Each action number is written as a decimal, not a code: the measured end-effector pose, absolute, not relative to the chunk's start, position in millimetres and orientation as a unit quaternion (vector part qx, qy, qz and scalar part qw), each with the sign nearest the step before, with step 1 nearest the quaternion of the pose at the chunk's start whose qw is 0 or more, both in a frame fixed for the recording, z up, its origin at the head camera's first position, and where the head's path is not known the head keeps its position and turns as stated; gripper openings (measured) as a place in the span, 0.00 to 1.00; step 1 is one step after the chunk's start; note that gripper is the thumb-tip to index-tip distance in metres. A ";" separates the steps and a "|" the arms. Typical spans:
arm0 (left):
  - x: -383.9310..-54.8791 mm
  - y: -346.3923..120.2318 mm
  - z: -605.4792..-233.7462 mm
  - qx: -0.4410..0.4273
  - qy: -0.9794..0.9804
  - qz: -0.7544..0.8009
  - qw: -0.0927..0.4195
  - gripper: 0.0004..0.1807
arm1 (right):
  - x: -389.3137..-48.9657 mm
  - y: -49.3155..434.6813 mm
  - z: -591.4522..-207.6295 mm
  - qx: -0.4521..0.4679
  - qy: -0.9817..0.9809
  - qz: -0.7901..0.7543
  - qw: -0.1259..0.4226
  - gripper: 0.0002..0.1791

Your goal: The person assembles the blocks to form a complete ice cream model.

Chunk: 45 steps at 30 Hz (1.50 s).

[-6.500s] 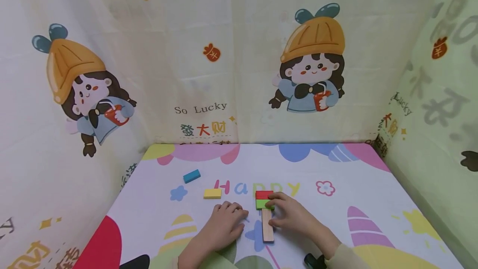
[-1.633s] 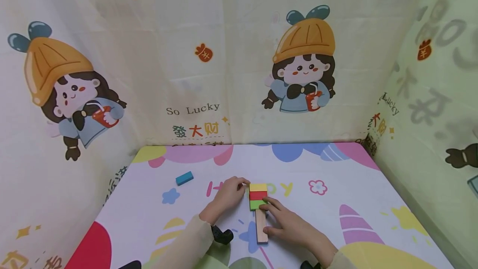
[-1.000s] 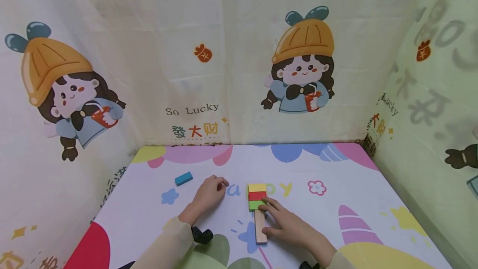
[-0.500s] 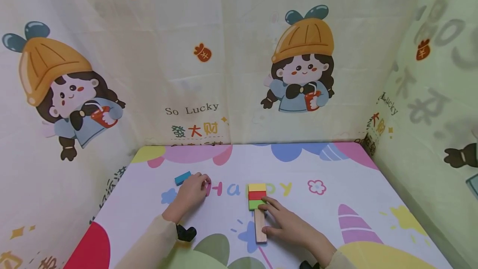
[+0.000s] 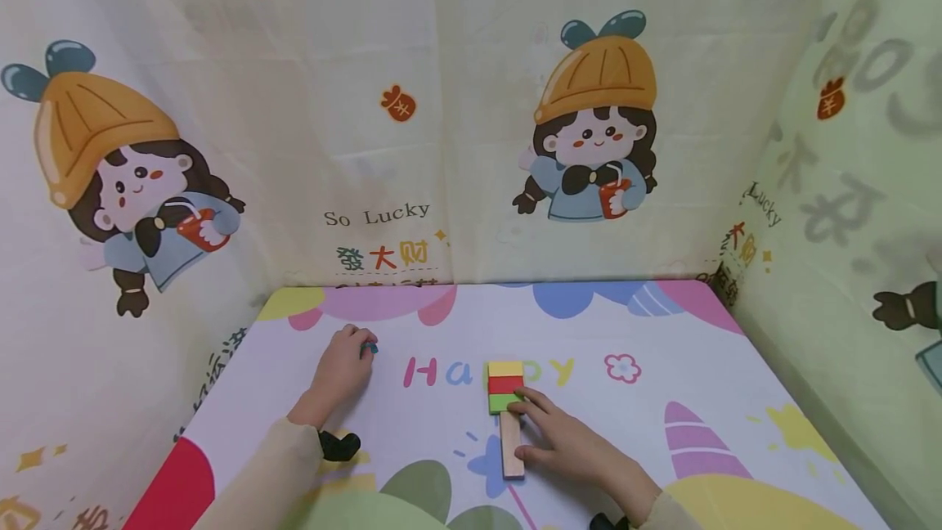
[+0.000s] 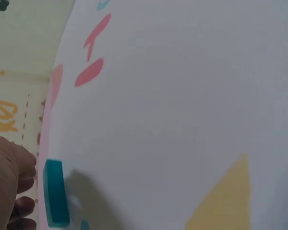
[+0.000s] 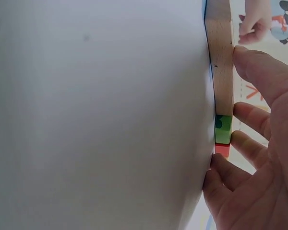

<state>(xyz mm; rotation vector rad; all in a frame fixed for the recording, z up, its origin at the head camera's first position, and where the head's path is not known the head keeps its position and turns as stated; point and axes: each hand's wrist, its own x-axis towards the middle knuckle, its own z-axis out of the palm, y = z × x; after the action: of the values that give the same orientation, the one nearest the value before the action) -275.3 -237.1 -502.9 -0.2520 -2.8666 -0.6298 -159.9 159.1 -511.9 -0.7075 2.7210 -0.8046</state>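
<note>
In the head view my left hand point(image 5: 341, 370) is at the blue block point(image 5: 370, 348), its fingers covering most of it, with blue showing between thumb and fingertips. The left wrist view shows the blue block point(image 6: 56, 194) just beside the curled fingers point(image 6: 24, 208); I cannot tell whether they grip it. My right hand point(image 5: 562, 432) rests along the right side of a laid-out figure. Its thumb is by the plain wooden block point(image 5: 511, 444), its fingertips at the green block point(image 5: 503, 404) and the red block point(image 5: 504, 384). A yellow block point(image 5: 505, 368) lies at the far end, against the red one.
The blocks lie on a white table mat point(image 5: 589, 325) printed with coloured shapes and the word "Happy". A patterned cloth point(image 5: 486, 145) hangs behind the table and along both sides. Black straps point(image 5: 338, 446) sit at the wrists.
Earlier the yellow block was moved from the left to the far end beside the red one. My left hand then moved left, away from it, to the blue block. My right hand has stayed put.
</note>
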 end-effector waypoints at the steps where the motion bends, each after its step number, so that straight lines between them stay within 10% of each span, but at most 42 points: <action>1: -275.7 -241.6 -502.0 -0.075 -0.969 -0.216 0.093 0.09 | -160.1 159.0 -511.9 -0.240 0.925 -0.273 0.109 0.35; 45: -281.0 -254.7 -505.3 0.062 -0.929 -0.365 0.005 0.17 | -161.1 159.4 -514.7 -0.239 0.924 -0.278 0.112 0.36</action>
<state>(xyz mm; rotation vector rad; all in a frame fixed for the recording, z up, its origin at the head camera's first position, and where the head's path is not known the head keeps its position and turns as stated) -281.0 -254.7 -505.3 0.1931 -2.9082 -1.1438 -161.1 159.4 -514.7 -0.7018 2.7113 -0.8172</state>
